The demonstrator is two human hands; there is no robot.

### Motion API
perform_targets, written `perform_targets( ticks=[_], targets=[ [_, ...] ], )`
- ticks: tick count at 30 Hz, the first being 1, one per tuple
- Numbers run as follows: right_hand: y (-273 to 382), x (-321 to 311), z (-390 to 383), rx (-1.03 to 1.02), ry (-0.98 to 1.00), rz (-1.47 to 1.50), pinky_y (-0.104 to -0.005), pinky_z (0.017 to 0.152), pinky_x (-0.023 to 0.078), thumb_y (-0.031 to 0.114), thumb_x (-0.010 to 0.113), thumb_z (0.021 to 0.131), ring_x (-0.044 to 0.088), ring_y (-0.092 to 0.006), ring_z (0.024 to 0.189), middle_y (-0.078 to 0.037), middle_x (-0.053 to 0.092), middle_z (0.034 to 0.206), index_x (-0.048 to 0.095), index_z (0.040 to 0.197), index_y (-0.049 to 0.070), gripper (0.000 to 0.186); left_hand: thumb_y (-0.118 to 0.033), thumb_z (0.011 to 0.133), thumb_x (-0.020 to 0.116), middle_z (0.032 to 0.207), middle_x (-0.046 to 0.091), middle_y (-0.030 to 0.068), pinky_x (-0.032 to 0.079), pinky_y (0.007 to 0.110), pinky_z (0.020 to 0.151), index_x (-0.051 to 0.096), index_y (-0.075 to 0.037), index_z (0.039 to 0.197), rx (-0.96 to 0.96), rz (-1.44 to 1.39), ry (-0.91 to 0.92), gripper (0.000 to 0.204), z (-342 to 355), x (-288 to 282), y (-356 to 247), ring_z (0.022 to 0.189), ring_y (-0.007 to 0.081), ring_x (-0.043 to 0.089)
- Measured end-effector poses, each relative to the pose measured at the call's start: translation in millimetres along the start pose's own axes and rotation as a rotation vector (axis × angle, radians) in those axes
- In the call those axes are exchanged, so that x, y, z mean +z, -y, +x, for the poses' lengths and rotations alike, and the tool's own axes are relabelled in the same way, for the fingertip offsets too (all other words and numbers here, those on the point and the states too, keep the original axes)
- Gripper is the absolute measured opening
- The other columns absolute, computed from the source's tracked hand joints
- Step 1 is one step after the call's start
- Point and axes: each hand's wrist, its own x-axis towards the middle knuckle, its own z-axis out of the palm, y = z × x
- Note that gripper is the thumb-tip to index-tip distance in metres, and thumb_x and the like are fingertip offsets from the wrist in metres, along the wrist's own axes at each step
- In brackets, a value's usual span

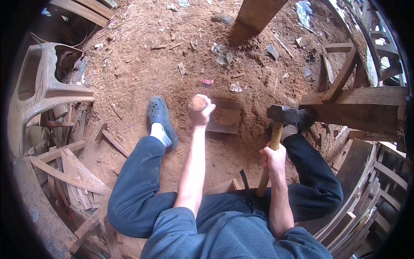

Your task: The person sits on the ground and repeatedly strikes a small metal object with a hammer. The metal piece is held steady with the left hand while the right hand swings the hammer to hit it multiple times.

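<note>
My left hand (202, 113) is closed around an upright wooden piece (198, 103), whose round end faces up; its lower part is hidden beneath the fist. Partly behind that hand, a flat rectangular board (226, 117) with several small dark marks lies on the ground. My right hand (274, 160) grips a hammer (282, 115) partway down its wooden handle. The dark hammer head is raised to the right of the board, and the handle's lower end reaches down toward my lap.
Sawdust and scraps cover the ground (142, 56). At the left stands a plastic chair (41, 93) above loose wood offcuts (71, 172). A thick wooden beam (358, 108) juts in at the right, near stacked planks (353, 216). A wooden post (258, 13) rises at the far side.
</note>
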Motion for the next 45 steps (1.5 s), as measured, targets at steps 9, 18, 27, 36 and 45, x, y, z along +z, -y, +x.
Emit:
perform_targets(
  ticks=[9,18,27,36,45],
  targets=[
    [7.8,0.3,-4.2,-0.029,0.009,-0.087,-0.0252,0.034,0.035,0.000,0.063,0.072,0.044,-0.0094,0.038,0.000,0.047,0.053,0.049,0.070,0.005,0.015,-0.004,0.066,0.075,0.069,0.060,0.0083,0.049,0.033,0.062,0.056,-0.006,0.078,0.353,0.402,0.289,0.022,-22.6,66.8,-17.7,0.065,0.0254,0.063],
    [4.7,2.0,-5.4,-0.328,0.012,-0.354,-0.0285,0.049,0.045,0.001,0.062,0.072,0.055,-0.0141,0.047,-0.005,0.058,0.060,0.058,0.080,-0.002,0.009,-0.001,0.064,0.074,0.069,0.060,0.0084,0.050,0.033,0.061,0.055,-0.005,0.075,0.322,0.418,0.309,0.022,-26.7,66.5,-7.6,0.065,0.0261,0.063],
    [7.0,30.8,-0.7,-0.330,0.045,-0.711,-0.0444,0.062,0.049,0.011,0.060,0.071,0.061,-0.0438,0.070,-0.027,0.059,0.069,0.061,0.088,0.000,0.020,-0.004,0.059,0.065,0.073,0.063,0.0118,0.052,0.037,0.065,0.058,-0.005,0.079,0.444,0.387,0.388,0.021,-32.3,64.5,-2.5,0.071,0.0336,0.064],
    [10.2,32.1,-4.2,-0.328,0.052,-0.763,-0.0476,0.067,0.049,0.010,0.060,0.073,0.060,-0.0462,0.079,-0.029,0.060,0.076,0.061,0.090,0.000,0.020,-0.014,0.065,0.073,0.074,0.062,0.0073,0.052,0.035,0.063,0.061,-0.006,0.081,0.408,0.421,0.435,0.022,-30.2,58.9,6.3,0.069,0.0274,0.065],
    [6.9,26.1,-3.9,-0.301,0.047,-0.705,-0.0473,0.067,0.049,0.010,0.059,0.075,0.060,-0.0464,0.079,-0.029,0.061,0.076,0.060,0.090,0.000,0.018,-0.013,0.067,0.070,0.073,0.061,0.0096,0.051,0.037,0.061,0.060,-0.005,0.081,0.394,0.462,0.438,0.019,-33.5,67.7,4.0,0.069,0.0309,0.064]
  ],
)
